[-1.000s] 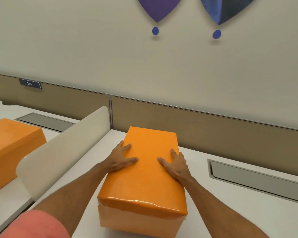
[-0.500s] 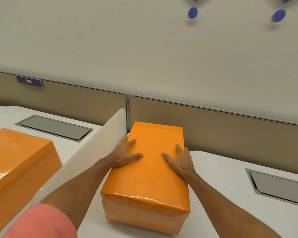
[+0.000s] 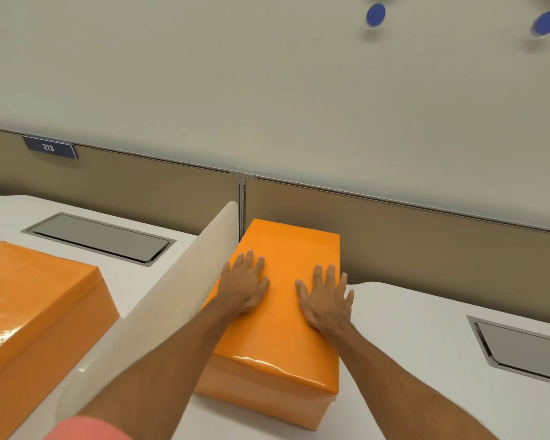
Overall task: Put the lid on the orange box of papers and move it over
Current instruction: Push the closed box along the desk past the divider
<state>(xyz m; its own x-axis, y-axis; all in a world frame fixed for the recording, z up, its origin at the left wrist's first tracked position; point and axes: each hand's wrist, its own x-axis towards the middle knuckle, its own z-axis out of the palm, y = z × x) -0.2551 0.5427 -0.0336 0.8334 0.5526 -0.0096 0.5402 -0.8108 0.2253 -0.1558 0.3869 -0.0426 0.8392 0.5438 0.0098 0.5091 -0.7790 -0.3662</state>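
The orange box point(image 3: 277, 350) stands on the white desk point(image 3: 410, 360) with its glossy orange lid on top, its far end against the brown back panel and its left side beside the cream divider. My left hand point(image 3: 243, 289) lies flat on the lid near its left edge, fingers spread. My right hand point(image 3: 326, 298) lies flat on the lid near its right edge, some fingers reaching past it. Neither hand grips anything. The papers inside are hidden.
A cream divider point(image 3: 159, 315) runs along the left of the box. Beyond it a second orange box point(image 3: 35, 306) sits on the neighbouring desk. Grey cable hatches point(image 3: 99, 238) point(image 3: 521, 347) are set into both desks. A brown panel point(image 3: 426, 242) backs them.
The box has slid away from me until its far end meets the back panel. Both hands moved with it and now lie flatter on the lid.
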